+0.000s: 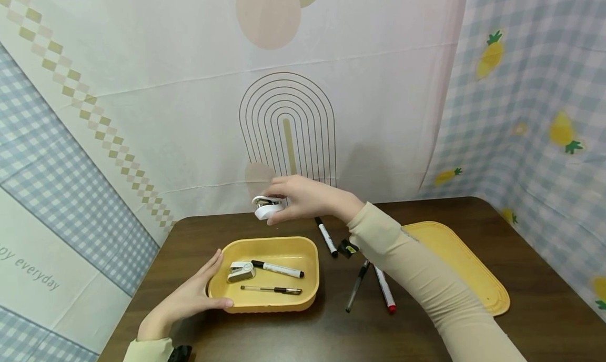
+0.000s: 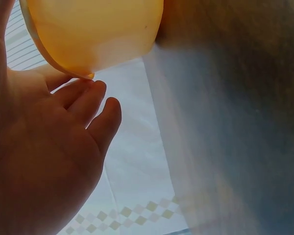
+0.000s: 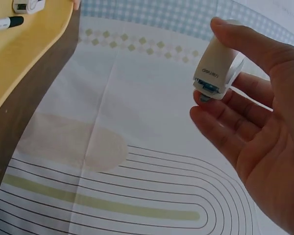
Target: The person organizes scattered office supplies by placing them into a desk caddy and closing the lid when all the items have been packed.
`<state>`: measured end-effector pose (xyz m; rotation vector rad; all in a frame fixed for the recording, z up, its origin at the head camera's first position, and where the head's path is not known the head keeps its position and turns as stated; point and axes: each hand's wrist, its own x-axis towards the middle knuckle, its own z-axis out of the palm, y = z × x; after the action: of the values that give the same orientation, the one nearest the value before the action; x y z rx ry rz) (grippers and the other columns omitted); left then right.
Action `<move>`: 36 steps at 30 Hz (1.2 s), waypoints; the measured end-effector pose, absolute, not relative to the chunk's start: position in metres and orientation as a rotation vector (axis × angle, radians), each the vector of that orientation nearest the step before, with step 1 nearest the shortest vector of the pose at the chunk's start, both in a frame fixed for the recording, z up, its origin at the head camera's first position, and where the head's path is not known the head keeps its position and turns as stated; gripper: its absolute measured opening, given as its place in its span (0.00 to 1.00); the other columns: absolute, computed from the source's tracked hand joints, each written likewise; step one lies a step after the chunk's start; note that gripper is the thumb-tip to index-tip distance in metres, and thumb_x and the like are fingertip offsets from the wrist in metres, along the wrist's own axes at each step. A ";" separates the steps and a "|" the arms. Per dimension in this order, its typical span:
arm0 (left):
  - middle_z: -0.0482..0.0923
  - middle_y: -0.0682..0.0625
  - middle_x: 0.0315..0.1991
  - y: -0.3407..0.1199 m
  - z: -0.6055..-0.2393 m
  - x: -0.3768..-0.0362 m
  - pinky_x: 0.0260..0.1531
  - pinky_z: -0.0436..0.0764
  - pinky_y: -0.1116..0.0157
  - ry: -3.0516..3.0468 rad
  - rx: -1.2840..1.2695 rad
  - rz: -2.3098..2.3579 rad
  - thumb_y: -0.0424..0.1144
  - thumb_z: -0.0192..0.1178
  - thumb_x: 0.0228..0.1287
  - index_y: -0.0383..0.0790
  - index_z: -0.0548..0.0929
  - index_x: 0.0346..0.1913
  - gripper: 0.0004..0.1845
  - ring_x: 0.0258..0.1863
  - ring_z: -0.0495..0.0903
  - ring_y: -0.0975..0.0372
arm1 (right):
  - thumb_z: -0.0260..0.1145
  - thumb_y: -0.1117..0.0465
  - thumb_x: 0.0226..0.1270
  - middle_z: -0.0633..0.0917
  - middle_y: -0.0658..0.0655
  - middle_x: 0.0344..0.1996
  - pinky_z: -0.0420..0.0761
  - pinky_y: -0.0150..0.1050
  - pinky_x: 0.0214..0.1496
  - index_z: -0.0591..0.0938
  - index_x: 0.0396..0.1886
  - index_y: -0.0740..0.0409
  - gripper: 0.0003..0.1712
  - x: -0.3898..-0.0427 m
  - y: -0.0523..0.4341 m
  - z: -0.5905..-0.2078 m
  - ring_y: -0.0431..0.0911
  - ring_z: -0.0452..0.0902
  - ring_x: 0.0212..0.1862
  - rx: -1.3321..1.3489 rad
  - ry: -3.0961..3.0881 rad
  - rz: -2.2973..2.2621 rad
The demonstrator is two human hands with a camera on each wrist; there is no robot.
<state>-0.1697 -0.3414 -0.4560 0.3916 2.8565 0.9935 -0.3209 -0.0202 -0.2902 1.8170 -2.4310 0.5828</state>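
White stapler (image 1: 266, 208) pinched in right hand (image 1: 307, 198) fingers, left hand (image 1: 189, 298) flat against yellow tray (image 1: 310, 278)

Small white stapler (image 1: 266, 207) aloft above yellow tray (image 1: 310, 257)

Right hand (image 1: 305, 198) raised, fingers curled; left hand (image 1: 189, 296) flat.

Small black clip (image 1: 347, 248), perhaps, indistinct
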 end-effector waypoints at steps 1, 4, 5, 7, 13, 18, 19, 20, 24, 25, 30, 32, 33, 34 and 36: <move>0.40 0.42 0.81 -0.341 -0.456 -0.170 0.68 0.56 0.42 2.858 0.389 0.990 0.56 0.76 0.52 0.33 0.50 0.80 0.62 0.77 0.47 0.43 | 0.72 0.43 0.65 0.80 0.48 0.46 0.75 0.34 0.47 0.80 0.63 0.58 0.34 -0.320 -0.021 -0.291 0.39 0.73 0.42 1.828 -2.418 0.582; 0.40 0.42 0.82 -0.341 -0.455 -0.169 0.70 0.56 0.50 2.859 0.381 0.988 0.56 0.76 0.52 0.34 0.51 0.80 0.61 0.77 0.47 0.44 | 0.72 0.43 0.65 0.81 0.49 0.45 0.75 0.33 0.45 0.80 0.63 0.59 0.34 -0.319 -0.024 -0.293 0.40 0.74 0.41 1.855 -2.399 0.585; 0.41 0.42 0.82 -0.342 -0.455 -0.169 0.70 0.56 0.55 2.856 0.378 0.994 0.56 0.76 0.52 0.34 0.51 0.80 0.61 0.77 0.47 0.44 | 0.73 0.44 0.65 0.81 0.50 0.44 0.75 0.33 0.44 0.80 0.63 0.59 0.34 -0.318 -0.025 -0.294 0.41 0.75 0.40 1.862 -2.397 0.584; 0.40 0.42 0.82 -0.342 -0.455 -0.169 0.69 0.53 0.67 2.849 0.375 1.012 0.56 0.76 0.52 0.34 0.51 0.80 0.61 0.77 0.47 0.44 | 0.73 0.44 0.64 0.81 0.50 0.43 0.75 0.33 0.42 0.81 0.63 0.58 0.33 -0.317 -0.028 -0.296 0.42 0.75 0.39 1.878 -2.403 0.568; 0.40 0.43 0.82 -0.343 -0.454 -0.168 0.70 0.56 0.65 2.842 0.369 1.021 0.56 0.76 0.52 0.34 0.50 0.80 0.61 0.77 0.47 0.44 | 0.73 0.46 0.64 0.81 0.50 0.46 0.76 0.31 0.45 0.82 0.61 0.58 0.30 -0.312 -0.040 -0.305 0.39 0.76 0.41 1.943 -2.411 0.451; 0.40 0.43 0.82 -0.342 -0.455 -0.168 0.67 0.57 0.39 2.839 0.367 1.019 0.56 0.76 0.53 0.35 0.50 0.80 0.61 0.77 0.48 0.43 | 0.72 0.47 0.66 0.83 0.52 0.48 0.77 0.33 0.50 0.82 0.60 0.59 0.29 -0.307 -0.047 -0.312 0.39 0.78 0.44 2.016 -2.407 0.357; 0.40 0.43 0.82 -0.342 -0.455 -0.168 0.67 0.57 0.39 2.839 0.368 1.021 0.56 0.76 0.53 0.35 0.50 0.80 0.61 0.77 0.47 0.44 | 0.72 0.47 0.66 0.83 0.52 0.49 0.77 0.33 0.51 0.82 0.61 0.59 0.30 -0.306 -0.048 -0.313 0.39 0.78 0.45 2.022 -2.410 0.344; 0.40 0.44 0.82 -0.342 -0.455 -0.168 0.67 0.57 0.39 2.840 0.367 1.020 0.56 0.76 0.52 0.35 0.50 0.80 0.61 0.77 0.47 0.44 | 0.72 0.46 0.66 0.83 0.52 0.50 0.77 0.33 0.52 0.82 0.61 0.59 0.30 -0.305 -0.050 -0.314 0.39 0.79 0.46 2.024 -2.417 0.332; 0.40 0.44 0.82 -0.342 -0.456 -0.169 0.68 0.58 0.41 2.845 0.374 1.012 0.56 0.76 0.53 0.35 0.50 0.80 0.61 0.77 0.47 0.44 | 0.72 0.46 0.66 0.83 0.51 0.51 0.77 0.33 0.54 0.82 0.62 0.56 0.30 -0.303 -0.054 -0.320 0.39 0.79 0.48 2.025 -2.445 0.277; 0.40 0.44 0.82 -0.342 -0.456 -0.169 0.68 0.58 0.41 2.844 0.375 1.012 0.56 0.76 0.53 0.35 0.50 0.80 0.61 0.77 0.47 0.44 | 0.72 0.46 0.66 0.83 0.51 0.51 0.77 0.33 0.53 0.82 0.62 0.57 0.30 -0.303 -0.055 -0.321 0.39 0.79 0.48 2.031 -2.449 0.261; 0.39 0.44 0.82 -0.342 -0.456 -0.169 0.67 0.57 0.38 2.831 0.371 1.026 0.56 0.76 0.53 0.36 0.49 0.80 0.61 0.77 0.46 0.43 | 0.72 0.46 0.66 0.82 0.50 0.49 0.77 0.32 0.50 0.82 0.61 0.56 0.29 -0.301 -0.060 -0.328 0.38 0.77 0.45 2.064 -2.452 0.213; 0.39 0.44 0.82 -0.342 -0.456 -0.169 0.67 0.56 0.38 2.827 0.370 1.032 0.56 0.76 0.53 0.36 0.49 0.81 0.62 0.77 0.46 0.43 | 0.72 0.45 0.65 0.82 0.50 0.49 0.77 0.32 0.50 0.83 0.61 0.55 0.29 -0.302 -0.061 -0.332 0.37 0.77 0.45 2.064 -2.460 0.197; 0.39 0.44 0.82 -0.342 -0.456 -0.169 0.67 0.56 0.38 2.826 0.368 1.035 0.56 0.76 0.53 0.37 0.49 0.81 0.62 0.77 0.46 0.43 | 0.72 0.45 0.65 0.82 0.49 0.48 0.77 0.31 0.51 0.83 0.60 0.54 0.29 -0.302 -0.062 -0.335 0.37 0.77 0.45 2.064 -2.465 0.186; 0.39 0.44 0.82 -0.342 -0.456 -0.169 0.67 0.56 0.38 2.826 0.367 1.036 0.56 0.76 0.52 0.37 0.49 0.81 0.62 0.77 0.46 0.43 | 0.72 0.45 0.65 0.82 0.49 0.48 0.77 0.31 0.50 0.83 0.60 0.54 0.29 -0.303 -0.063 -0.337 0.37 0.77 0.45 2.066 -2.472 0.182; 0.39 0.44 0.82 -0.342 -0.456 -0.169 0.68 0.56 0.38 2.828 0.365 1.037 0.56 0.76 0.52 0.37 0.49 0.81 0.62 0.77 0.46 0.43 | 0.73 0.45 0.64 0.82 0.49 0.48 0.77 0.31 0.49 0.83 0.60 0.54 0.29 -0.303 -0.063 -0.342 0.36 0.77 0.44 2.068 -2.487 0.169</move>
<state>-0.1688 -0.3425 -0.4561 0.3649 2.8282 1.0367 -0.3027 -0.0631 -0.3415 2.0683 -2.4866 0.1691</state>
